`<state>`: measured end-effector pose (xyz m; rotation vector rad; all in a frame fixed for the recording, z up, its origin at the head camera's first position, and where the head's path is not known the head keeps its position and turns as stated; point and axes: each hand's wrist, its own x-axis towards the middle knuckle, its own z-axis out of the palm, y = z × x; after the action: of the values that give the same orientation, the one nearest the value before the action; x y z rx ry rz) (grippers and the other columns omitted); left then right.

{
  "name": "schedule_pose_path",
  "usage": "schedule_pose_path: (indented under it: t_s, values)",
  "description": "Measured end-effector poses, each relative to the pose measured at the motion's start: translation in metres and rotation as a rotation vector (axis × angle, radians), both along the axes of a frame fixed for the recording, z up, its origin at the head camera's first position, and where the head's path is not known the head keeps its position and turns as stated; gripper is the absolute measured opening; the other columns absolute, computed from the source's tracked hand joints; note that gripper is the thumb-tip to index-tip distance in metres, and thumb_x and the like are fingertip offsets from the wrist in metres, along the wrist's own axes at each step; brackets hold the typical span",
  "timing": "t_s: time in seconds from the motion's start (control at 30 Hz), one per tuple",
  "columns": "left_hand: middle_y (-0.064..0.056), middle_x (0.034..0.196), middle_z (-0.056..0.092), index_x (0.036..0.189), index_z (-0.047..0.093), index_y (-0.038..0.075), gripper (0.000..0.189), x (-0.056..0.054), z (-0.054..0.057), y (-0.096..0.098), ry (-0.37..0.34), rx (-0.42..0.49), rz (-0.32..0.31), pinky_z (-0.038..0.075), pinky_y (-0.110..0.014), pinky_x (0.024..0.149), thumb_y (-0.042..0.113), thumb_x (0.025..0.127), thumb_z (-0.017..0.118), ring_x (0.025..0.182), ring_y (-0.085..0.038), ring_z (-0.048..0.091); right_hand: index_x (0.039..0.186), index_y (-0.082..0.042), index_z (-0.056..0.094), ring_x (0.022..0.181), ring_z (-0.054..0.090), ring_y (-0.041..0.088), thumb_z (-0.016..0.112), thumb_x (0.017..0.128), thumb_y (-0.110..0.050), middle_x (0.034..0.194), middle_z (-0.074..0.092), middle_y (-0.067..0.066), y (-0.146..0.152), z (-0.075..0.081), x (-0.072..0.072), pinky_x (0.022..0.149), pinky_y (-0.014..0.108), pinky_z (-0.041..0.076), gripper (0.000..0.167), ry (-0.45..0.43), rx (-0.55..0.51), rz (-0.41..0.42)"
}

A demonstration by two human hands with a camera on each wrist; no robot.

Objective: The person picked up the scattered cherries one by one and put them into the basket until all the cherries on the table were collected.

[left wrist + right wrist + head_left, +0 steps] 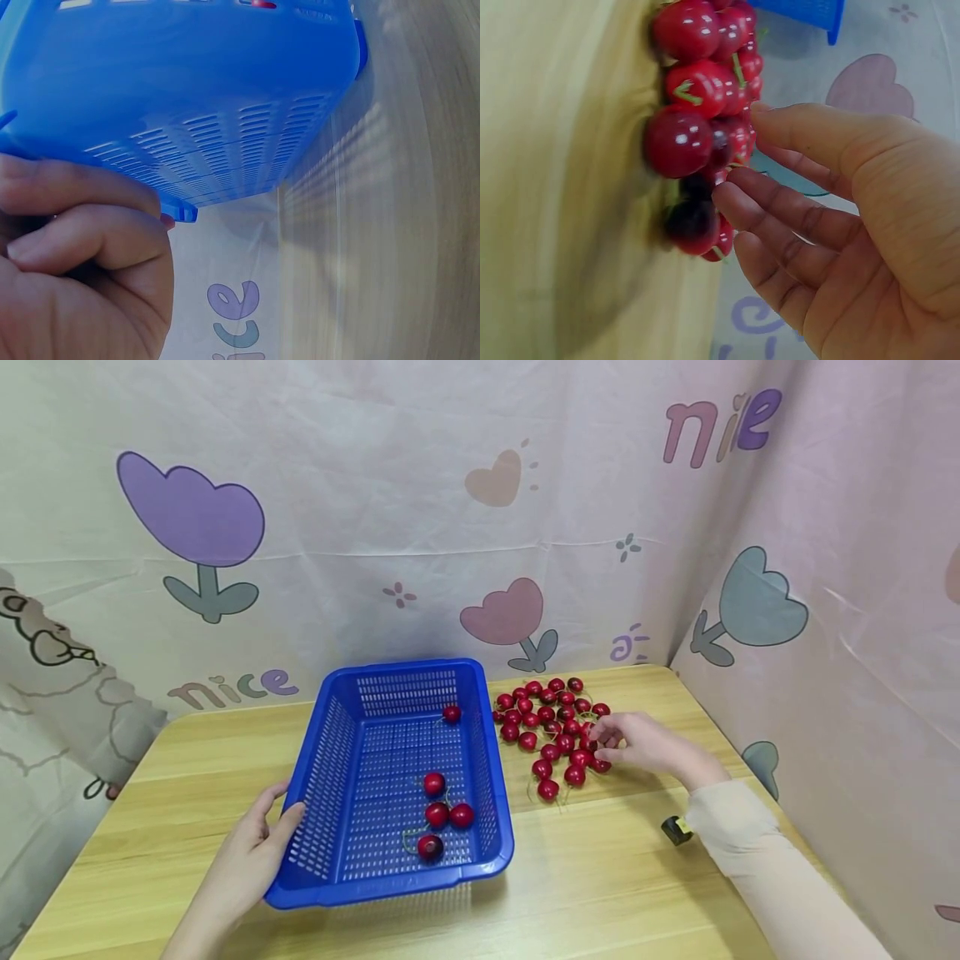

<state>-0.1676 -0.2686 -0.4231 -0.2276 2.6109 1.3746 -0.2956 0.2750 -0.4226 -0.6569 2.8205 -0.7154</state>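
A blue perforated basket is gripped by the left hand; its long axis is pointed forward, between both hands. Stemmed cherries are clustered beside the right hand; its thumb and fingers are held apart, loosely bent.

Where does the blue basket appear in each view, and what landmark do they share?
Head: the blue basket is left of centre, the left hand at its left rim.
Left wrist: the blue basket fills most of the upper part, seen from outside.
Right wrist: only a small piece of the blue basket, at the top edge, right of centre.
Shared landmark: wooden tabletop, low in head, at right in left wrist, at left in right wrist.
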Motion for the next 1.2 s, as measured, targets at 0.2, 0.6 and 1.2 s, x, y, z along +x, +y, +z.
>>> schedule_pose_path:
  t_s: [0.2,0.6,1.2]
  values:
    - [-0.019,0.103,0.074,0.171,0.016,0.007,0.073,0.001,0.000,0.000,0.003,-0.001,0.001,0.067,-0.037,0.065,0.048,0.116,0.042,0.083,-0.023,0.078,0.113,-0.006,0.074,0.091,0.067,0.014,0.082,0.093,-0.013,0.100,0.074,0.003,0.004,-0.011,0.003,0.089,0.042,0.063,0.022,-0.016,0.001,-0.007]
    - [-0.019,0.103,0.073,0.171,0.016,0.007,0.074,0.001,0.002,0.001,0.000,-0.005,-0.003,0.067,-0.036,0.065,0.048,0.116,0.042,0.083,-0.023,0.078,0.109,-0.010,0.074,0.085,0.063,0.011,0.084,0.091,-0.010,0.096,0.071,0.001,0.005,-0.019,0.008,0.079,0.024,0.057,0.020,-0.057,-0.001,-0.018]
    - [-0.019,0.104,0.073,0.171,0.017,0.008,0.072,0.001,0.001,0.000,0.005,-0.004,-0.003,0.068,-0.037,0.066,0.047,0.116,0.042,0.083,-0.023,0.078,0.108,-0.007,0.072,0.084,0.064,0.009,0.086,0.090,-0.009,0.096,0.072,0.000,0.006,-0.025,0.011,0.077,0.023,0.059,0.023,-0.009,-0.011,-0.003]
